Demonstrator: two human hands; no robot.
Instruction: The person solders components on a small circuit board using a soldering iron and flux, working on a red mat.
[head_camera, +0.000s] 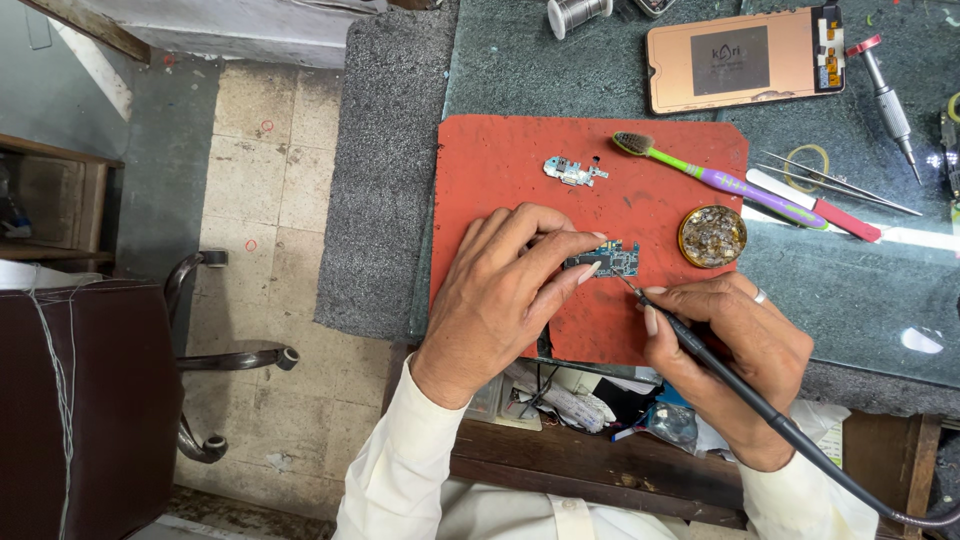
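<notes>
We cannot make out the whole small dark-blue circuit board (607, 262): our left hand (505, 290) covers its left end, and the exact spot where the iron's tip meets it is too small to tell. The black cable runs off the lower right edge.

Our left forearm comes up from the bottom in a cream sleeve, the hand bent palm-down over the red rubber work mat (520, 165). Its fingers are curled and pressed on the board, pinning it flat on the mat. Our right hand (735, 355), a ring on one finger, is closed in a pen grip round the slim black soldering iron (690, 345), which slants up-left to the board's right edge.

Further out on the mat lie a small silver metal part (573, 171), a green and purple toothbrush (715, 180) and a round brass tin of tip cleaner (712, 236). Beyond, on the dark bench (560, 70), lies a copper-coloured phone back (745, 60), with a red-capped screwdriver (885, 95) and steel tweezers (840, 185) to its right.
</notes>
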